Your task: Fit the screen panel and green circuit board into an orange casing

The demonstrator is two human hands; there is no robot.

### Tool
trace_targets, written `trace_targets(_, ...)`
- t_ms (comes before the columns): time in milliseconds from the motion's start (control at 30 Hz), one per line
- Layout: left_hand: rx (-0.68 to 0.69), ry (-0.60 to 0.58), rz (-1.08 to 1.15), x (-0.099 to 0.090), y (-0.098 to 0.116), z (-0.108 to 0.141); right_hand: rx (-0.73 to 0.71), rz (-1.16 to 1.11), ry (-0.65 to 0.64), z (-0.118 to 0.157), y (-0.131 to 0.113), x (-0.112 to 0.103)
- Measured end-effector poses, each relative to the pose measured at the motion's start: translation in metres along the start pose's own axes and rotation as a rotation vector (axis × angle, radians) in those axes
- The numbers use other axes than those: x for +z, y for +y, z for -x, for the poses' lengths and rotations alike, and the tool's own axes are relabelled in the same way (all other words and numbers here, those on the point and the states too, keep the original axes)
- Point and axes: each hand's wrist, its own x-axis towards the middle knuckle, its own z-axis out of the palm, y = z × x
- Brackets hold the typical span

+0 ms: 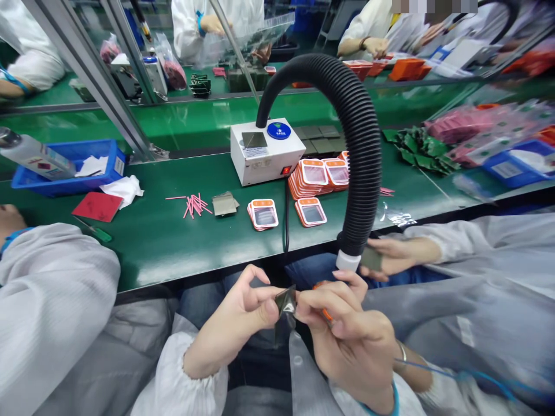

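Long green table (182, 242) across the whole view, shiny and flat. Big black bendy hose (359, 138) curving up from a white box (264, 153) and down again, its white end hanging just above the hands. Blue bin (65, 173) far off to the left with white paper inside, and a red card (97, 206) lying near it. Stacks of orange-edged cards (316, 176) beside the white box, two smaller piles closer to the table edge. Little heap of thin pink sticks (194, 204) and a small grey stack of squares (224, 203) next to them. Another person's hand (392, 255) on the right, holding something grey near the hose end. Other people in white coats behind the far table. Down low, below the table edge and over the lap: left hand (236, 323) and right hand (347, 335) close together. Small dark shiny film piece (286, 301) pinched between them, right in the middle. Left thumb and finger squeezed tight on one edge of it, right fingertips squeezed on the other edge. Something orange (326, 315) tucked in the right hand too, mostly hidden. Film piece probably very light, thin and floppy, easy to crease or smudge, maybe a bit slippery. Best held by the edges or a corner with a soft pinch, not on the flat shiny face.
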Motion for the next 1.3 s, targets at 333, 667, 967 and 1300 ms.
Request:
trace_targets(333, -0.082, 0.005, 0.075, -0.005, -0.001, 0.001, 0.02, -0.03, 0.13, 0.02, 0.002, 0.002)
trace_targets(667, -0.085, 0.062, 0.126, -0.015, -0.002, 0.005, 0.075, -0.115, 0.226, 0.037, 0.005, 0.0)
trace_targets(967, -0.01, 0.126, 0.268, -0.033, -0.005, 0.009, 0.087, -0.15, 0.274, 0.045, 0.01, -0.009)
trace_targets(1300, 0.213, 0.488, 0.348, -0.081, 0.008, 0.037, 0.214, -0.196, 0.232, 0.033, 0.019, 0.022)
